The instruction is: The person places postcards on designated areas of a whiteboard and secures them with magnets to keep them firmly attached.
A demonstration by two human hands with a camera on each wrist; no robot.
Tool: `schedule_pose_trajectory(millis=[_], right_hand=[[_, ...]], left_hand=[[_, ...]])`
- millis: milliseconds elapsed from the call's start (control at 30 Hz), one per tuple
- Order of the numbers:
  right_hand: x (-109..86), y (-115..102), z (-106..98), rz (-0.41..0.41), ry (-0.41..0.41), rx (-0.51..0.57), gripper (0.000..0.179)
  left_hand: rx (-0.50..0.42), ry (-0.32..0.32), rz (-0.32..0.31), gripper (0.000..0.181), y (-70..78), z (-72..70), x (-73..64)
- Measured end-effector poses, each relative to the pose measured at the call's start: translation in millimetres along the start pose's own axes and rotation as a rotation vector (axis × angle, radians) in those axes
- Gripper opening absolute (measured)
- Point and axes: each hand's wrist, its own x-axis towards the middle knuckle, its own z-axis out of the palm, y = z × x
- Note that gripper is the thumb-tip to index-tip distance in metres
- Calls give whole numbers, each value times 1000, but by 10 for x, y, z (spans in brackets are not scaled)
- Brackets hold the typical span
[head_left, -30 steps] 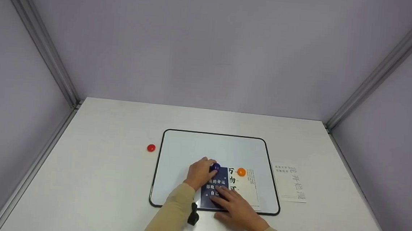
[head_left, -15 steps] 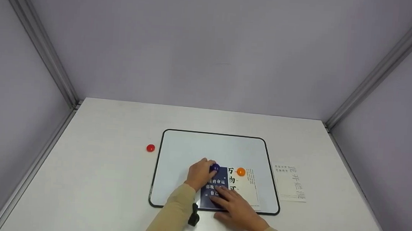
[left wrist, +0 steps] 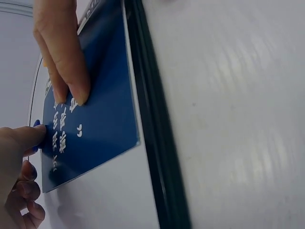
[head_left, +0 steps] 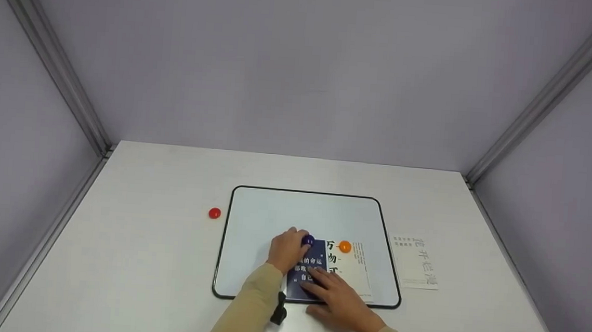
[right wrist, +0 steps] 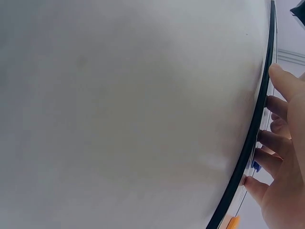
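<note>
Thumb and fingers of my left hand (head_left: pixel 286 249) pinch a round blue magnet (head_left: pixel 308 240) at the far edge of a dark blue card (head_left: pixel 295 290) with white lettering. In the left wrist view the magnet (left wrist: pixel 36 123) is mostly hidden by the thumb. My right hand (head_left: pixel 336 299) lies with spread fingers, fingertips on the blue card (left wrist: pixel 105 129), the palm over the near edge of a black-rimmed whiteboard (head_left: pixel 272 211). Beside the blue card lies a cream card (head_left: pixel 358 275), with an orange magnet (head_left: pixel 345 246) near its top.
A red magnet (head_left: pixel 214 213) lies on the white table (head_left: pixel 140 238), left of the whiteboard. To the board's right, a pale lettered card (head_left: pixel 416 271) sits on the table. Grey walls (head_left: pixel 302 83) enclose the table at the back and sides.
Both hands stay in nearly the same place, the left on the blue magnet and the right on the card. The whole view shifts very slightly.
</note>
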Motion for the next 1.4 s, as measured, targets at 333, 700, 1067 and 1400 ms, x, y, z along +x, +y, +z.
schedule_pose_trajectory(millis=[333,700,1067,1400], right_hand=[[0,3,17,-11,12,-6,54],[-10,-1,35,1,10,-18,54],[4,-10,53,-30,82,-51,55],[23,-24,2,-41,87,-69,55]], left_hand=[[4,0,-22,30,21,17,-15],[35,32,-11,31,28,15,-54],[-13,17,-9,27,-16,-71,-84],[-92,50,15,22,-95,-118,-160]])
